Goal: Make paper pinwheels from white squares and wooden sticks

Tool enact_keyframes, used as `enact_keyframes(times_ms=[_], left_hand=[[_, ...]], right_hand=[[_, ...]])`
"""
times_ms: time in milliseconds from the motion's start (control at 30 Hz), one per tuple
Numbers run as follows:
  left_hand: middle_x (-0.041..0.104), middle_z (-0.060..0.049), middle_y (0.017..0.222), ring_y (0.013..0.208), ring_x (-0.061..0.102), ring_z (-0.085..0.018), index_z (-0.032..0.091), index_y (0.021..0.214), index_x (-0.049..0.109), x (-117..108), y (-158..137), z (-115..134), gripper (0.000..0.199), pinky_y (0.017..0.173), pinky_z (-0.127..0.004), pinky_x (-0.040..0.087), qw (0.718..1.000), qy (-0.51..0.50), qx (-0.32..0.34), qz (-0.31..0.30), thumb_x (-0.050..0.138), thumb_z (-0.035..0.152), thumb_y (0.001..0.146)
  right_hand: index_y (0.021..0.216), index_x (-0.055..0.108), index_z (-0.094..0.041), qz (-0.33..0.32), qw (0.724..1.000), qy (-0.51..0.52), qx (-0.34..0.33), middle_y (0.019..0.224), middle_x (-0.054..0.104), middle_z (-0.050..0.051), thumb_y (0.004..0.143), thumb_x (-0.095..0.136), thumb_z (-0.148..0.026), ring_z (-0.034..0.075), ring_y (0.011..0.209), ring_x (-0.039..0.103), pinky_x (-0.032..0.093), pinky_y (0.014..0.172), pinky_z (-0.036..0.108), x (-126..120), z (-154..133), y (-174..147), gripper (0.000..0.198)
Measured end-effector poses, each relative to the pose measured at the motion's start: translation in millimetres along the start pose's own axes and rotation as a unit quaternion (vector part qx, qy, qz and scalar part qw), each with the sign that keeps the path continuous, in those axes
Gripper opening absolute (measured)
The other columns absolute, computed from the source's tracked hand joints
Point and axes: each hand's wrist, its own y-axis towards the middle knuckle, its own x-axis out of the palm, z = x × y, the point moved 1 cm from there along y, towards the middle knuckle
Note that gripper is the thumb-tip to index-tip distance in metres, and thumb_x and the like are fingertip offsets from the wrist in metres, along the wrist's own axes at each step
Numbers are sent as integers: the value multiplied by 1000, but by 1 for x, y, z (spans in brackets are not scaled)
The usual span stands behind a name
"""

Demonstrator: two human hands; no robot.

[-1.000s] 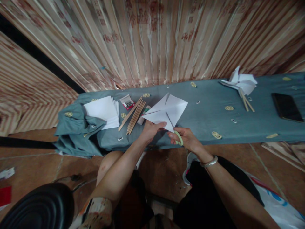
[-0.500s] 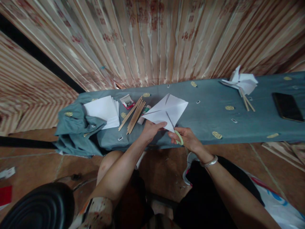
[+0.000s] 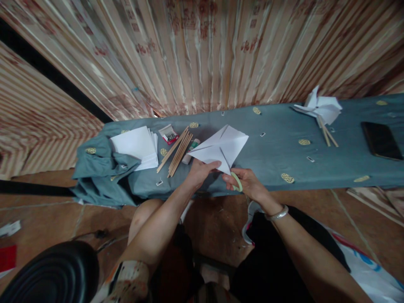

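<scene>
My left hand (image 3: pixel 202 171) pinches the lower left edge of a white paper sheet (image 3: pixel 232 145), its thumb on top. Slits run into the sheet from its corners toward the middle. In my right hand (image 3: pixel 248 182) is a pair of scissors (image 3: pixel 236 182) with light green handles, closed in by my fingers. The blades sit at the sheet's near corner, mostly hidden by the paper. Left of the sheet lie several wooden sticks (image 3: pixel 180 155), a glue stick (image 3: pixel 191 151) and a small open box of pins (image 3: pixel 169 134).
A stack of white paper (image 3: pixel 135 147) lies on the left of the cloth-covered table (image 3: pixel 271 155). Farther right are paper pinwheels (image 3: pixel 322 108) on sticks and a black phone (image 3: pixel 381 141). A pleated curtain (image 3: pixel 202 59) hangs behind. A black round stool (image 3: pixel 50 273) stands at lower left.
The paper's far corner has shifted slightly right and its right side tilts a little. Both hands and the scissors stay almost in place.
</scene>
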Motion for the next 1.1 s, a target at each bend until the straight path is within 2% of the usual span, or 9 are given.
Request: enact_keyframes(times_ms=[233,367,533,700,833,867,933,1000,1100], left_hand=[[67,0,74,65,61,-16,20,75,65,0,0,1,25,64,-31,52,1000,6,5,-2,79,25,55],[68,0,75,67,62,-16,20,76,66,0,0,1,27,65,-31,52,1000,4,2,-4,80,26,53],[69,-1,76,69,63,-18,20,79,66,-3,3,5,31,69,-33,53,1000,-7,2,1,81,25,52],[69,0,78,69,64,-16,17,81,64,-13,10,18,34,66,-30,53,998,-34,30,31,81,24,52],[71,-2,86,77,66,-18,16,92,66,-24,14,25,43,69,-30,54,996,-51,55,55,78,21,51],[71,-2,87,78,66,-19,17,94,66,-27,14,25,45,69,-31,54,996,-50,56,58,77,21,51],[72,-2,87,78,67,-19,17,95,66,-30,14,25,45,70,-31,54,996,-43,52,55,75,21,51],[71,-2,85,76,66,-19,17,93,66,-31,12,23,43,69,-31,54,998,-32,41,45,75,22,51],[70,-1,81,74,66,-19,17,89,65,-28,6,19,39,67,-30,52,1000,-3,11,26,75,22,51]], right_hand=[[55,60,-19,0,1000,-10,-10,51,60,-2,56,80,-66,9,46,50,42,48,23,1,0,2,51],[59,61,-19,-9,1000,-13,-8,52,61,-2,57,78,-69,9,48,52,41,49,23,0,6,3,53],[67,64,-18,-52,998,-33,-11,62,67,2,68,70,-72,11,56,57,43,53,23,-4,6,1,55],[84,66,-17,-109,994,-18,22,68,69,2,65,74,-69,11,57,57,43,53,24,-11,-2,-7,56],[84,68,-15,-124,991,-25,40,66,68,3,66,75,-67,11,55,56,43,52,25,-26,-6,-16,56],[84,69,-15,-116,992,-29,44,66,68,3,65,76,-67,11,55,56,43,52,25,-31,-5,-17,56],[86,69,-15,-60,997,-26,31,68,69,3,63,79,-65,11,57,58,45,54,24,-43,-4,-17,55],[90,69,-17,45,999,-14,-15,72,71,3,61,81,-63,13,60,61,47,56,25,-54,-2,-12,55],[97,68,-19,196,975,-25,-101,79,74,4,59,82,-60,16,66,65,50,59,28,-64,-1,-2,58]])
